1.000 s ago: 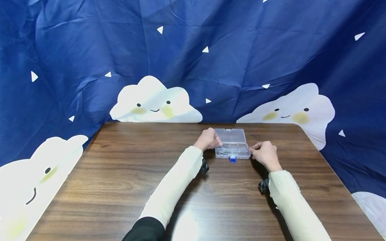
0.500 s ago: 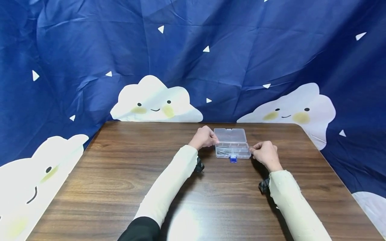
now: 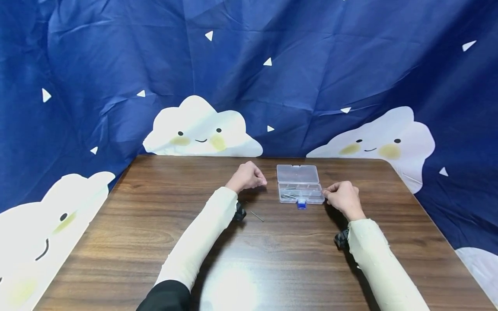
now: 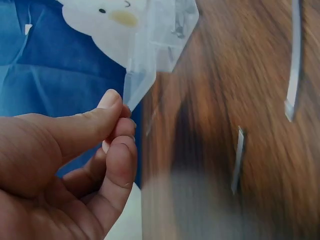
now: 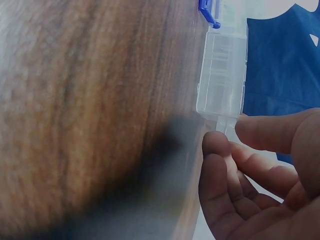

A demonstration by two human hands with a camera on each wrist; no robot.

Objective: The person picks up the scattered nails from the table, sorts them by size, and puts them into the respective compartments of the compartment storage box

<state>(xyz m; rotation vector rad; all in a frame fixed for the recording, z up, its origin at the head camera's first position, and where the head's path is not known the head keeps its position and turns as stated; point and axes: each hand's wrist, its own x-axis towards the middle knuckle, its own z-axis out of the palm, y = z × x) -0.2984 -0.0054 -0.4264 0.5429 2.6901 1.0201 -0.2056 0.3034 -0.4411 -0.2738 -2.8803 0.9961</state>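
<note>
A clear plastic box (image 3: 298,193) stands with its lid up near the table's far side. Several thin metal pieces (image 3: 288,196) lie in its left compartments. My right hand (image 3: 344,199) pinches the box's right end between thumb and fingers, as the right wrist view shows. My left hand (image 3: 248,177) hovers left of the box, fingers loosely curled and thumb near the index fingertip, with nothing visible between them. On the table below it lies a thin metal rod (image 3: 257,216) with a wider end. A second, shorter-looking metal rod (image 4: 238,160) appears in the left wrist view.
The box has a blue latch (image 3: 301,204) at its front, facing me. Brown wood-grain table (image 3: 186,242) surrounds everything, with a glare spot near its front. A blue cloth (image 3: 295,86) with clouds hangs behind the far edge.
My left hand has moved left, away from the box, uncovering the rod on the table. A metal piece that was at its fingertips now lies in the box. My right hand stays put.
</note>
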